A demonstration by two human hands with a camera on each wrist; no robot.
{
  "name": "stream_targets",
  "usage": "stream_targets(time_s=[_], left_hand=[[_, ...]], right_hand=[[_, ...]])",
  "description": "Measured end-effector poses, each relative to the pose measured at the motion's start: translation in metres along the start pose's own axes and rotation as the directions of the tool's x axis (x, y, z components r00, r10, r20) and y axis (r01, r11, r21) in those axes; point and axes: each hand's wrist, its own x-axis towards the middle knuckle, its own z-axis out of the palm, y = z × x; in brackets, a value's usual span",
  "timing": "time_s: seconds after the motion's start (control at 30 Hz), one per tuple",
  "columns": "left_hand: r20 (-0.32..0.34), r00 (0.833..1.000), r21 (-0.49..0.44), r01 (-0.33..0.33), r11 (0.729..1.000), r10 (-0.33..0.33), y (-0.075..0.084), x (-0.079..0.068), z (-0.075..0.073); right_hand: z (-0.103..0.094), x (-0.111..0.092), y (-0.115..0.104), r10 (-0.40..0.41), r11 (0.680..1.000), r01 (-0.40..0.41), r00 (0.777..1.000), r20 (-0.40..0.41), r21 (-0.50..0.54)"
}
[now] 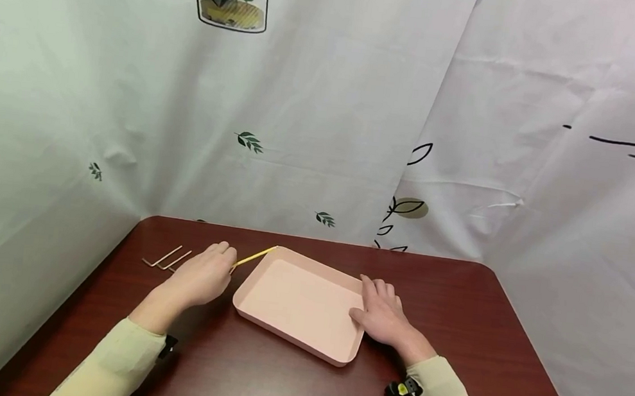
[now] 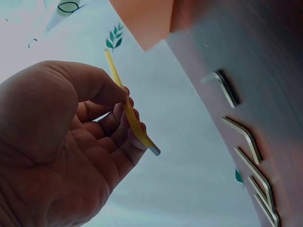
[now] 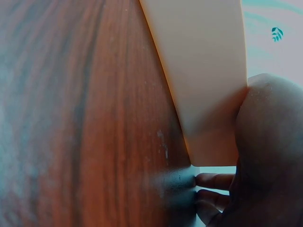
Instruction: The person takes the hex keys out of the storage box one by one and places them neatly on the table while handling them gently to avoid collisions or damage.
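Note:
My left hand (image 1: 201,279) pinches a yellow hex key (image 2: 132,120) between thumb and fingers. Its long arm points toward the far left corner of a shallow pink tray (image 1: 300,303), and its bent end looks grey. Loose metal hex keys (image 1: 167,258) lie on the table just beyond and left of that hand; the left wrist view shows several, lined up side by side. My right hand (image 1: 383,314) grips the tray's right wall, with the thumb over the rim on the inside. The other fingers are outside, partly hidden in the right wrist view.
The dark red-brown wooden table (image 1: 251,391) has rounded far corners. White printed cloth (image 1: 313,126) hangs behind it and along both sides. A small black wrist device (image 1: 403,391) sits at the right cuff.

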Motion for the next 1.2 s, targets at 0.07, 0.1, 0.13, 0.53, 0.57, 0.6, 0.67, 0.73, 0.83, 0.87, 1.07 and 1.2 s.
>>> stream_targets(time_s=[0.07,0.1,0.13,0.53,0.57,0.6,0.67,0.73,0.83,0.87,1.07,1.2], left_hand=[[-0.011,1.0,0.005,0.016,1.0,-0.016,-0.006,-0.002,0.0],[-0.009,1.0,0.007,0.028,1.0,-0.027,-0.009,-0.003,0.0],[-0.005,0.999,0.006,0.039,0.999,-0.039,-0.012,-0.004,0.0],[0.0,0.996,0.006,0.089,0.996,-0.089,-0.043,-0.012,0.0],[0.004,0.995,0.003,0.096,0.995,-0.096,-0.045,-0.013,0.0],[0.008,0.995,0.0,0.103,0.995,-0.103,-0.046,-0.013,0.001],[0.017,0.993,-0.012,0.116,0.993,-0.116,-0.05,-0.014,0.001],[0.025,0.991,-0.02,0.133,0.991,-0.132,-0.053,-0.015,0.0],[0.036,0.988,-0.029,0.153,0.988,-0.152,-0.058,-0.017,0.0],[0.04,0.987,-0.03,0.158,0.987,-0.157,-0.059,-0.017,-0.001],[0.061,0.982,-0.022,0.181,0.983,-0.179,-0.071,-0.022,-0.002],[0.067,0.978,-0.023,0.198,0.98,-0.196,-0.077,-0.025,-0.003]], right_hand=[[-0.001,0.001,-0.001,-0.004,1.0,0.004,1.0,0.001,-0.002],[-0.001,0.001,-0.001,-0.005,1.0,0.005,1.0,0.0,-0.002],[-0.001,0.001,-0.001,-0.006,1.0,0.006,1.0,-0.002,-0.004],[0.001,0.002,0.001,-0.004,1.0,0.003,1.0,-0.012,-0.007],[0.0,0.001,0.0,-0.006,1.0,0.006,1.0,-0.01,-0.01],[-0.001,0.001,-0.001,-0.006,1.0,0.006,1.0,-0.008,-0.01],[-0.003,0.0,-0.003,-0.007,1.0,0.007,1.0,-0.002,-0.012],[-0.004,-0.001,-0.003,-0.014,1.0,0.014,1.0,-0.002,-0.016],[-0.006,-0.002,-0.006,-0.012,1.0,0.012,1.0,0.0,-0.015],[-0.007,-0.003,-0.008,-0.01,1.0,0.01,1.0,0.002,-0.013],[-0.012,-0.003,-0.014,0.017,1.0,-0.017,1.0,0.022,-0.013],[-0.011,-0.003,-0.013,0.017,1.0,-0.017,1.0,0.021,-0.018]])
